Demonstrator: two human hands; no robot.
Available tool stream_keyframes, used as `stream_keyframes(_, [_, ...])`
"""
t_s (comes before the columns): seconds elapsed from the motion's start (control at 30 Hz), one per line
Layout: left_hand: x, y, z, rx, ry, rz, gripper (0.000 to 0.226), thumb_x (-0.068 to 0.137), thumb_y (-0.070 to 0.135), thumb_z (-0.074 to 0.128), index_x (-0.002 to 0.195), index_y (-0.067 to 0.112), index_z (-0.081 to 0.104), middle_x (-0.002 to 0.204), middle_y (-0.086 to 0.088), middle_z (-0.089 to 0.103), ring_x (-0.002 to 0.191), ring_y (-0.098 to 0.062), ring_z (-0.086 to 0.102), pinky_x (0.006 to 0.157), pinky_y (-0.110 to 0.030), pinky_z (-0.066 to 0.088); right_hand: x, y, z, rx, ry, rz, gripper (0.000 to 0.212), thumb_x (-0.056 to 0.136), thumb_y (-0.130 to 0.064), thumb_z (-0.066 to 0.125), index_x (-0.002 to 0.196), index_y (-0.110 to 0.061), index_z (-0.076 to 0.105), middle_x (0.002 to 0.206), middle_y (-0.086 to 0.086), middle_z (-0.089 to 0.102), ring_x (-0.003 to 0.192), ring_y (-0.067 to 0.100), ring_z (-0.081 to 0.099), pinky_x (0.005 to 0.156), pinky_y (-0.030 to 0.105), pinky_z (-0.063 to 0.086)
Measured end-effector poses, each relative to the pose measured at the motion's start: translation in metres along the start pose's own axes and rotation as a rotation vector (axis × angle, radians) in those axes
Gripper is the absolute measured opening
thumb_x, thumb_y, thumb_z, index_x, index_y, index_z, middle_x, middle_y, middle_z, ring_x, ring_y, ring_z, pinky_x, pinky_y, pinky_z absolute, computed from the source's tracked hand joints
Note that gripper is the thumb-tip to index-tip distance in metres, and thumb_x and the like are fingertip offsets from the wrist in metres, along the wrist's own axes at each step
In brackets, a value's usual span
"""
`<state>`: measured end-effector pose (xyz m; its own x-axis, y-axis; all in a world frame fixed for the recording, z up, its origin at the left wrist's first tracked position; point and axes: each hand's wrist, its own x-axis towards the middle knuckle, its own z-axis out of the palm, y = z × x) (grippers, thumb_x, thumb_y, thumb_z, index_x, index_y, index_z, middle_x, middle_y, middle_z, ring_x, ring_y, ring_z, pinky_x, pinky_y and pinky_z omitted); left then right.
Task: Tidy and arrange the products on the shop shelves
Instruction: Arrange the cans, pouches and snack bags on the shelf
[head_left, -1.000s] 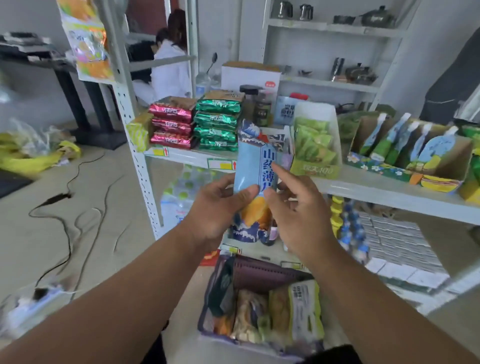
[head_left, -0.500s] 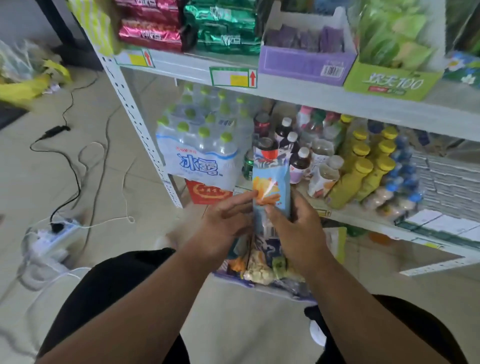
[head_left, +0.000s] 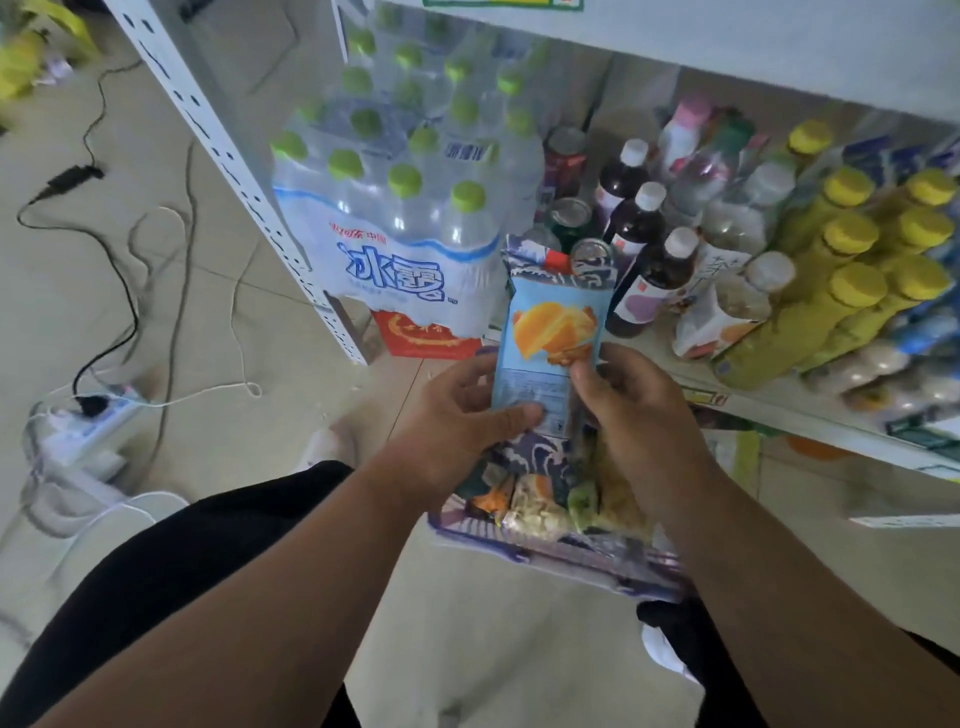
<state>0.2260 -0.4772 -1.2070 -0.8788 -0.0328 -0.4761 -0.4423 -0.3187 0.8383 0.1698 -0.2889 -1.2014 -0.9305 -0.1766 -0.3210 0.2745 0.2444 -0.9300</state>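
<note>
A person crouches at a low shop shelf (head_left: 779, 410) and holds a tall light-blue snack packet (head_left: 550, 338) upright in both hands, just in front of the shelf's edge. The left hand (head_left: 457, 431) wraps the packet's lower left side, thumb lying flat across the printed panel on its front and fingers curled behind. The right hand (head_left: 634, 415) grips the lower right edge, fingertips bent onto the front beside the picture of orange chips. Neither hand is open; both are closed around the packet.

Directly below the hands, on the floor, sits a basket (head_left: 561, 556) with more snack bags in it. Behind the packet the shelf carries dark juice bottles (head_left: 649, 270) with white caps, a few cans (head_left: 571, 218), and to the right a block of yellow-capped bottles (head_left: 852, 280). At the shelf's left end stands a wrapped water pack (head_left: 395, 228) with green caps. Cables (head_left: 119, 291) trail over the floor on the left to a power strip (head_left: 88, 421).
</note>
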Motion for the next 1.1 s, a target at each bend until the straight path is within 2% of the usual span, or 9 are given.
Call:
stream_keyframes(0.17, [0.009,-0.006,-0.007,0.054,0.04,0.014,0.064,0.077,0.01,0.09,0.135,0.015,0.061,0.12,-0.013,0.078,0.11,-0.04,0.076,0.097,-0.065,0.059,0.002,0.005,0.005,-0.021,-0.146,0.063,0.048,0.078,-0.06,0.079,0.121,-0.042,0.069,0.112,-0.011,0.079,0.104,0.016,0.077,0.095,0.051,0.061])
stream_keyframes(0.27, [0.013,-0.009,-0.007,0.036,0.032,0.002,0.062,0.081,0.012,0.089,0.137,0.015,0.062,0.122,-0.013,0.077,0.111,-0.04,0.075,0.098,-0.064,0.059,0.005,0.01,0.009,0.033,-0.107,0.071,0.057,0.073,-0.061,0.08,0.125,-0.04,0.068,0.114,-0.007,0.079,0.104,0.019,0.077,0.095,0.052,0.06])
stream_keyframes(0.43, [0.013,-0.005,-0.004,-0.064,0.02,-0.065,0.043,0.099,0.021,0.072,0.14,0.013,0.063,0.124,-0.015,0.077,0.111,-0.037,0.075,0.09,-0.049,0.064,0.009,0.01,0.01,0.186,-0.069,0.104,0.031,0.097,-0.027,0.075,0.127,-0.026,0.069,0.115,0.0,0.08,0.106,0.025,0.077,0.098,0.055,0.059])
stream_keyframes(0.53, [0.012,-0.005,-0.005,-0.105,-0.042,-0.073,0.048,0.096,0.021,0.072,0.141,0.012,0.062,0.131,-0.03,0.069,0.121,-0.064,0.06,0.105,-0.08,0.043,0.008,0.009,0.009,0.18,-0.095,0.11,0.025,0.104,-0.018,0.065,0.129,-0.022,0.069,0.113,-0.001,0.081,0.106,0.023,0.077,0.1,0.052,0.059])
stream_keyframes(0.57, [0.012,-0.004,-0.005,-0.098,-0.028,-0.072,0.042,0.099,0.016,0.071,0.139,0.011,0.063,0.129,-0.031,0.069,0.118,-0.066,0.06,0.103,-0.081,0.043,0.006,0.008,0.01,0.161,-0.099,0.115,0.025,0.105,-0.02,0.065,0.129,-0.024,0.07,0.113,-0.003,0.08,0.106,0.021,0.077,0.1,0.05,0.059])
stream_keyframes(0.67, [0.01,-0.003,-0.002,-0.027,0.03,-0.035,0.039,0.097,0.007,0.074,0.134,0.014,0.066,0.115,-0.018,0.078,0.101,-0.041,0.077,0.084,-0.05,0.067,0.005,0.009,0.011,0.118,-0.023,0.112,0.02,0.098,-0.04,0.073,0.117,-0.032,0.073,0.11,-0.01,0.08,0.105,0.015,0.077,0.099,0.047,0.06])
stream_keyframes(0.77, [0.01,-0.006,-0.001,0.074,0.073,0.059,0.055,0.085,0.007,0.085,0.135,0.021,0.067,0.102,-0.002,0.08,0.087,-0.023,0.08,0.075,-0.038,0.067,0.004,0.01,0.01,0.134,-0.045,0.136,0.061,0.078,-0.074,0.077,0.12,-0.03,0.073,0.114,-0.004,0.079,0.107,0.021,0.077,0.099,0.052,0.059])
stream_keyframes(0.93, [0.004,-0.012,0.002,0.065,-0.022,0.115,0.066,0.079,0.018,0.084,0.143,0.019,0.066,0.119,-0.014,0.078,0.107,-0.04,0.077,0.091,-0.05,0.065,0.001,0.015,0.01,0.172,-0.119,0.138,0.052,0.081,-0.058,0.084,0.119,-0.025,0.074,0.113,0.004,0.08,0.103,0.027,0.078,0.097,0.054,0.06])
stream_keyframes(1.1, [0.008,-0.007,-0.004,0.023,0.051,0.053,0.065,0.079,0.031,0.081,0.142,0.023,0.065,0.124,-0.019,0.074,0.114,-0.042,0.073,0.103,-0.058,0.058,0.008,0.015,0.009,0.423,-0.027,0.299,0.037,0.088,-0.032,0.068,0.119,-0.014,0.076,0.113,0.02,0.077,0.111,0.042,0.072,0.102,0.062,0.055])
